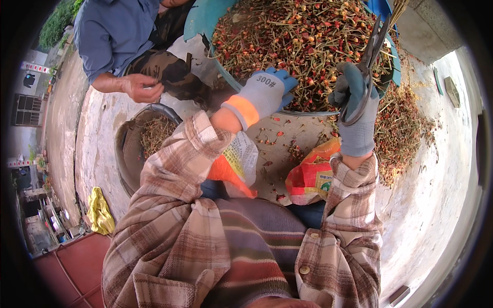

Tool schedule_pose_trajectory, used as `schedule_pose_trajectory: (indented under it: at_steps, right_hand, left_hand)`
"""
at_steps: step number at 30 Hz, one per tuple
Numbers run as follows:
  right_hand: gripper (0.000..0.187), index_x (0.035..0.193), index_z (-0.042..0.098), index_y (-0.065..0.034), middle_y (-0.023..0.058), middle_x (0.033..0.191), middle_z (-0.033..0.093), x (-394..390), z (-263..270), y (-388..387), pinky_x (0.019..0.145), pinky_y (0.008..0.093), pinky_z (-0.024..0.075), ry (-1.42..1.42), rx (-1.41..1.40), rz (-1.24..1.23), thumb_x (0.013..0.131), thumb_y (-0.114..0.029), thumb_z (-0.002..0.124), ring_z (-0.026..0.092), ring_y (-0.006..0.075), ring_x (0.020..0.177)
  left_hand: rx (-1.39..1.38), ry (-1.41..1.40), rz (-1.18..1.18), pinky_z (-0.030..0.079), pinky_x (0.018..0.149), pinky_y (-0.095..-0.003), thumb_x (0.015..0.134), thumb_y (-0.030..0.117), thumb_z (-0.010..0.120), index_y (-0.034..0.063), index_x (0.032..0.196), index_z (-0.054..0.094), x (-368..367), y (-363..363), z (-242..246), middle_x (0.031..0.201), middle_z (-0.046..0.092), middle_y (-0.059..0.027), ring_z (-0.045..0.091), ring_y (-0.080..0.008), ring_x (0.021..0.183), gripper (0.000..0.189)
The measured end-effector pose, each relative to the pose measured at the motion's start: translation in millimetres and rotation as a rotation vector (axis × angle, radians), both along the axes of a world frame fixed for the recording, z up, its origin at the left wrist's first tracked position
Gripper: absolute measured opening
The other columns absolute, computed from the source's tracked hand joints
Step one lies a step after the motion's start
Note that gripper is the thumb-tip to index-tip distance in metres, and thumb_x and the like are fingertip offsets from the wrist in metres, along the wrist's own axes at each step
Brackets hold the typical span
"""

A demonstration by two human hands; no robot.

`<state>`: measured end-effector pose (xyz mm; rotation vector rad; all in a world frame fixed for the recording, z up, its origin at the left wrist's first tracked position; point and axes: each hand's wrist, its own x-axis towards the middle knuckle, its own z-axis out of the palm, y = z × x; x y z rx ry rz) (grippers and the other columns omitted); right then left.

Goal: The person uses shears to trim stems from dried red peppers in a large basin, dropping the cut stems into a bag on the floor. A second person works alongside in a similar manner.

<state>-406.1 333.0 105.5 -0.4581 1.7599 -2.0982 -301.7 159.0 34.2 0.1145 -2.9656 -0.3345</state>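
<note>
My left hand (265,92), in a grey knit glove with blue coated fingers, reaches to the near edge of a large blue-green tub (225,75). The tub is heaped with dried red chili peppers and stems (300,42); my fingertips touch or hover over the heap, and whether they pinch anything is hidden. My right hand (356,100), gloved alike, is raised at the tub's right side. It holds metal scissors (371,54) by the handles, the blades pointing up and slightly parted.
Across on the left sits a person in a blue shirt (115,38), one bare hand (143,87) above a dark basket (127,154) holding stems. More stems (400,134) lie piled on the floor at right. Printed sacks (312,173) cover my legs. A yellow cloth (100,211) lies at left.
</note>
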Motion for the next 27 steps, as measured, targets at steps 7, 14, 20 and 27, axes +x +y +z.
schedule_pose_trajectory:
  at_steps: [7,14,20,27]
  right_hand:
    - [0.027,0.09,0.064,-0.0025,0.0026,0.066,0.055,2,-2,-5,0.048,0.0263,0.0458,0.001,-0.047,-0.001,0.086,-0.028,0.071,0.05,0.0099,0.051]
    - [0.028,0.088,0.063,-0.0018,0.0026,0.065,0.055,3,2,-7,0.047,0.0264,0.0447,-0.065,-0.035,-0.01,0.084,-0.028,0.073,0.049,0.01,0.05]
    - [0.028,0.087,0.062,-0.0015,0.0029,0.065,0.054,1,3,0,0.048,0.0277,0.0454,-0.077,-0.07,-0.005,0.084,-0.028,0.072,0.048,0.0101,0.05]
    - [0.028,0.087,0.062,-0.001,0.0036,0.065,0.053,-1,5,6,0.048,0.0275,0.0455,-0.09,-0.082,-0.035,0.086,-0.028,0.07,0.048,0.0106,0.051]
  left_hand:
    - [0.003,-0.06,-0.034,0.045,0.092,-0.0449,0.083,0.033,0.066,0.0197,0.126,0.057,0,10,4,0.119,0.055,-0.0074,0.054,-0.03,0.11,0.045]
    - [-0.039,-0.192,-0.08,0.037,0.102,-0.0483,0.08,0.032,0.069,0.0236,0.128,0.057,-13,-5,-2,0.131,0.048,-0.006,0.047,-0.0305,0.121,0.05]
    - [-0.06,-0.293,0.107,0.037,0.105,-0.0461,0.078,0.027,0.068,0.0185,0.13,0.053,-18,-27,8,0.139,0.043,-0.0076,0.044,-0.0322,0.126,0.055]
    - [0.086,-0.144,0.176,0.044,0.1,-0.0416,0.08,0.022,0.069,0.0108,0.134,0.048,-15,-74,-8,0.138,0.044,-0.0166,0.048,-0.0367,0.123,0.059]
